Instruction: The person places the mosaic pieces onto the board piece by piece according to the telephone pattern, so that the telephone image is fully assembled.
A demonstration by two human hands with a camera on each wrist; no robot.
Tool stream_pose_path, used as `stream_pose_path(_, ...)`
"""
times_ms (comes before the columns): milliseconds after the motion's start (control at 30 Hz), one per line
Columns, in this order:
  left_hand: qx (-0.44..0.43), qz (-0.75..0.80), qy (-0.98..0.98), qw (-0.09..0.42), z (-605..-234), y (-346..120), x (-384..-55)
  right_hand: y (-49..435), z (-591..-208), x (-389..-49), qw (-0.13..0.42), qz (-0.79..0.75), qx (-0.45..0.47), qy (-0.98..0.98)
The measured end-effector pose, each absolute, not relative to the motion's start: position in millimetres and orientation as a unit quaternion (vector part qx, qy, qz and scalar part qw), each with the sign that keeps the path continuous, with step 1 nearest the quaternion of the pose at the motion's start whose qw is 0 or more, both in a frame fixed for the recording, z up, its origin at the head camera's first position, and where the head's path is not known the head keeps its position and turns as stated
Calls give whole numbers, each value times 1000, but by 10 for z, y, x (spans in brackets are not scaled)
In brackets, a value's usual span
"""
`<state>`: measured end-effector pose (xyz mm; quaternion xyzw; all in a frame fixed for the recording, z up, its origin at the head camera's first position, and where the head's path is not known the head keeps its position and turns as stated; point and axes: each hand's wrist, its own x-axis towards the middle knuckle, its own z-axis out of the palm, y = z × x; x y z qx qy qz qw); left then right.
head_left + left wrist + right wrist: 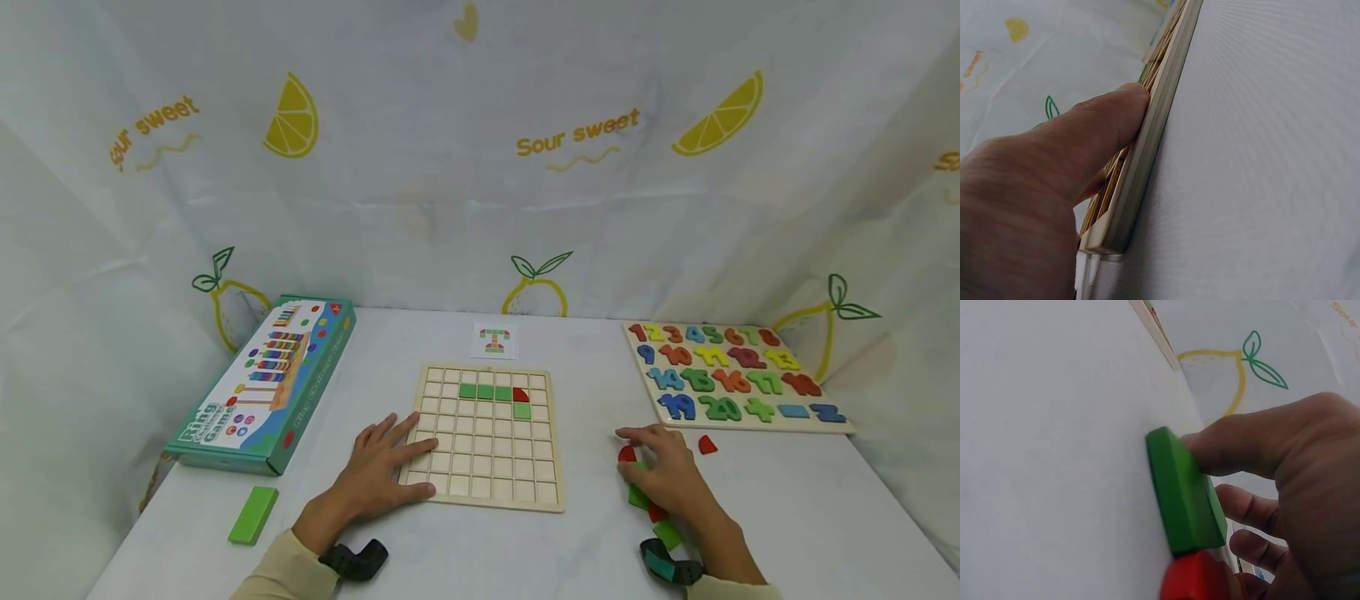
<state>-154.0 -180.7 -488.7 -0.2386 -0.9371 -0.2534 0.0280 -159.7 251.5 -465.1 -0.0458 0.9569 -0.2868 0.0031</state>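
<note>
My left hand rests on the left edge of a wooden grid board, fingers spread; in the left wrist view its thumb lies on the rim. Along the board's upper part sit several green square tiles and a red quarter-round tile. My right hand hovers over a small group of loose tiles, its thumb and forefinger apart around a red tile. In the right wrist view the thumb touches or nearly touches a green tile, with a red tile against it.
Behind the board lies a pattern card. A boxed game and a green block are on the left. At right is a number puzzle board, with a lone red tile in front of it.
</note>
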Motion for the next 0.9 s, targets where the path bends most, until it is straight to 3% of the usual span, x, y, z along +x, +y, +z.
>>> stream_pose_path(633,-234,-252,-939,30,-4882,-1805,-1546,2450,-4610,-1575,-28,-253,-74,964)
stream_pose_path(900,-229,-254,-940,17,-4900,-1811,-1547,2376,-4459,-1559,-98,-282,-107,948)
